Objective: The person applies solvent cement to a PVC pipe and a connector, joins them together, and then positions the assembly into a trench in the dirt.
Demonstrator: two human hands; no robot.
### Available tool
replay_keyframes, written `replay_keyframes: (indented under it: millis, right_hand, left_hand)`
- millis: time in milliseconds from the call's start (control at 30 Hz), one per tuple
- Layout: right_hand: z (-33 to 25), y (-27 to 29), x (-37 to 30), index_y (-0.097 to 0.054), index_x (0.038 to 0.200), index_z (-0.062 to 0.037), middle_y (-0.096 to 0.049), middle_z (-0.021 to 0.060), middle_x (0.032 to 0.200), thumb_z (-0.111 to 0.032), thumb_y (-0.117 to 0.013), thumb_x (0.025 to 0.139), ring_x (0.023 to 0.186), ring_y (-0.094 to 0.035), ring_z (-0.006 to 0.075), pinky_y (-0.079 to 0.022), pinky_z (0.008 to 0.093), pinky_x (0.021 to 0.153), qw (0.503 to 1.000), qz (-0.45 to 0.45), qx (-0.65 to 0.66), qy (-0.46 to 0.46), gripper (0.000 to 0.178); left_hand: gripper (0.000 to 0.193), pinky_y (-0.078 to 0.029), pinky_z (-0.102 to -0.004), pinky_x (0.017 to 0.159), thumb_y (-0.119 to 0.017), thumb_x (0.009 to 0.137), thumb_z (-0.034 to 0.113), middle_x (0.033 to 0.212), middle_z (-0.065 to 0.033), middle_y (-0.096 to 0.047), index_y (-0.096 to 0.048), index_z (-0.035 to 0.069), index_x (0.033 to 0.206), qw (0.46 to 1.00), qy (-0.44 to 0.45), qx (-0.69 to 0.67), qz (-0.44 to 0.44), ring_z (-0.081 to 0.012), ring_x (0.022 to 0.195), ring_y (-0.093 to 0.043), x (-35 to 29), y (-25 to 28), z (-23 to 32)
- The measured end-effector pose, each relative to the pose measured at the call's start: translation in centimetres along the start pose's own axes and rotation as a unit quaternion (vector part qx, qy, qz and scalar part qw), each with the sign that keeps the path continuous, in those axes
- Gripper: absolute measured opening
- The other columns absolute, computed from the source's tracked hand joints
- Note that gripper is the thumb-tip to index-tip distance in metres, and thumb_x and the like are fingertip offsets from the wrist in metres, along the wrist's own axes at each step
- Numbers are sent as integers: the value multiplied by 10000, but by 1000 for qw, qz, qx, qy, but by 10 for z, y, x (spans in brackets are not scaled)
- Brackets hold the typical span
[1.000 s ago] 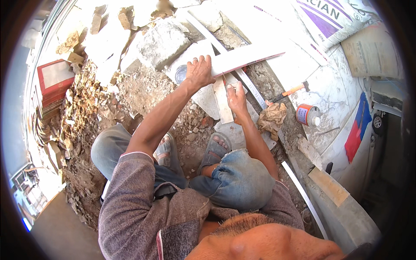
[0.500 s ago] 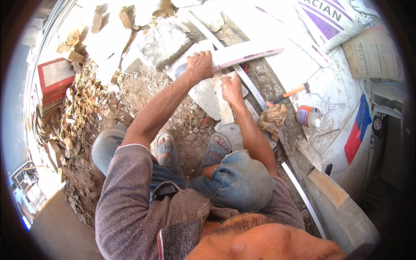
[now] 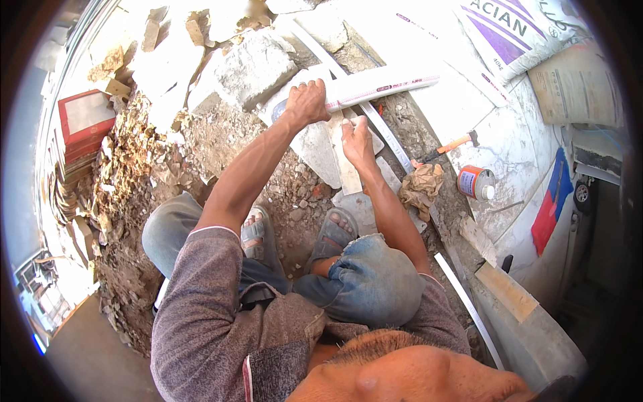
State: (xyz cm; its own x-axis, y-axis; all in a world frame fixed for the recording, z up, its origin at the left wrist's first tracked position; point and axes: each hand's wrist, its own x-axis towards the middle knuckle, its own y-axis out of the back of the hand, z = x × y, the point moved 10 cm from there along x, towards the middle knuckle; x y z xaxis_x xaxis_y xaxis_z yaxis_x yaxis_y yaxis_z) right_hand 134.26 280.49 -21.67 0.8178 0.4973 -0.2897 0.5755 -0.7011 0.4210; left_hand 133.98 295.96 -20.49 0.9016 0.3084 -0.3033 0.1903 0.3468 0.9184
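A white plastic pipe (image 3: 395, 83) with printed lettering lies across the rubble in front of me, tilted up toward the right. My left hand (image 3: 307, 102) is wrapped over it from above, left of its middle. Just below the pipe, my right hand (image 3: 358, 142) is closed in a pinch; whatever sits between its fingers is too small to make out. Under that hand a flat, pale strip of wood (image 3: 349, 175) runs toward me, beside a grey slab (image 3: 316, 157). A long, narrow white strip (image 3: 390, 137) passes beneath the pipe.
Crumpled brown paper (image 3: 423, 184), an orange-handled hammer (image 3: 455, 144) and an orange-labelled can (image 3: 470, 181) lie to the right. Beyond are a large white-and-purple sack (image 3: 508, 32) and a red-and-blue cloth (image 3: 550, 208). Broken stone (image 3: 254, 69) and a red-edged stack (image 3: 86, 115) stand left.
My right hand has shifted slightly down, its fingertips a little differently placed. The pipe's printed line looks turned slightly, while my left hand keeps its grip in nearly the same place.
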Motion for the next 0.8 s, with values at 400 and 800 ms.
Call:
replay_keyframes:
  millis: [400, 800]
  right_hand:
    - [-25, -4, 26, -417, 977, 16, -590, 296, 808, -225, -455, 966, 805, -585, 492, -428, 523, 674, 992, 59, 9, 110, 245]
    - [-41, 6, 37, -456, 1105, 74, -605, 342, 985, -183, -487, 924, 966, -586, 494, -460, 503, 822, 998, 22, 15, 52, 316]
  left_hand:
    - [799, -513, -409, 829, -804, 574, 435, 1005, -233, -658, -504, -71, 1115, 992, -24, -43, -117, -376, 935, -646, 37, 9, -19]
    - [713, -511, -412, 796, -808, 545, 384, 943, -245, -673, -579, -66, 1049, 993, 8, -71, -97, -351, 902, -665, 23, -14, -16]
